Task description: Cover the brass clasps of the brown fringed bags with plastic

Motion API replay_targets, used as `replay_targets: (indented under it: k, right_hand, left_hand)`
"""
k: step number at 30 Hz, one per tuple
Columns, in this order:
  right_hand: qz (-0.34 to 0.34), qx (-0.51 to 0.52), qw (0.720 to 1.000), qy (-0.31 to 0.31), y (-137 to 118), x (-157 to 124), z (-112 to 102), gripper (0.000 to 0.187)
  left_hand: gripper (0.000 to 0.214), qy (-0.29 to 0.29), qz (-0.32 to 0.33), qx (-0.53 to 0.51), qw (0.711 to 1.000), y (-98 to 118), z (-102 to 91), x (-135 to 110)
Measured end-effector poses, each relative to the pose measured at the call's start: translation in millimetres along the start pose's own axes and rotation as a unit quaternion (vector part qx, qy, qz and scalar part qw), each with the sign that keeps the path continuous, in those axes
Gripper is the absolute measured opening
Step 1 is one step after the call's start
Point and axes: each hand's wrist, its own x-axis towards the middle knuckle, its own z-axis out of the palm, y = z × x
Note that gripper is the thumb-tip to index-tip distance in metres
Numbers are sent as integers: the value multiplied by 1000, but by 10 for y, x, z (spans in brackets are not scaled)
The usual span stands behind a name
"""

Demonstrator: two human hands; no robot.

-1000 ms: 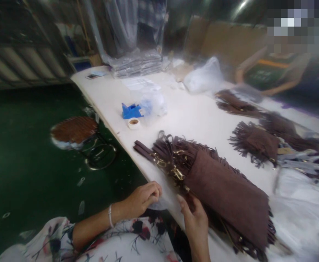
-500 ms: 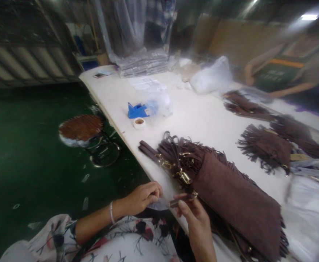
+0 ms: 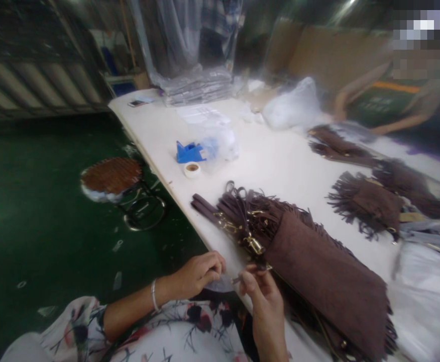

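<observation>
At the table's near edge my left hand (image 3: 202, 274) is closed, its fingertips curled together. Clear plastic (image 3: 222, 284) shows just beside and below those fingers; whether they grip it I cannot tell. My right hand (image 3: 263, 299) pinches a narrow brown strap (image 3: 237, 280) between thumb and fingers, close to the bag's metal fittings. Beyond it lies a dark brown suede bag (image 3: 318, 266) with fringe along its sides. Gold clasps (image 3: 255, 245) and several brown straps (image 3: 205, 205) sit at the bag's left end.
On the white table (image 3: 155, 136) stand a blue tape dispenser (image 3: 190, 152) and a tape roll (image 3: 192, 170). More fringed bags (image 3: 378, 201) lie right, by white plastic (image 3: 427, 296). A stack of plastic-wrapped items (image 3: 199, 88) is at the back. A stool (image 3: 111, 177) stands left; a co-worker sits far right.
My right hand has shifted slightly left and turned, so less of the brown strap shows between its fingers. My left hand has barely moved. The bag lies as before.
</observation>
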Motion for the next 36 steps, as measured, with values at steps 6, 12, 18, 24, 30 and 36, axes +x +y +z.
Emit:
replay_targets:
  k: [6,12,18,24,30,36]
  right_hand:
    - [-2,-13,1000,15,4,0,17,29]
    - [4,-40,999,30,-6,-5,8,29]
    - [-24,-82,996,31,26,15,-34,28]
    - [-22,-126,991,32,127,-65,-205,36]
    - [51,-65,996,23,324,-186,-269,52]
    - [41,-40,997,42,393,-158,-200,47]
  left_hand:
    - [32,18,8,26,999,32,15,-15]
    - [25,34,0,37,999,63,74,-19]
    - [14,61,-24,8,998,129,215,17]
    - [13,99,-67,-45,992,157,380,110]
    - [10,119,-103,-80,984,173,462,179]
    - [7,120,-92,-70,986,209,452,233]
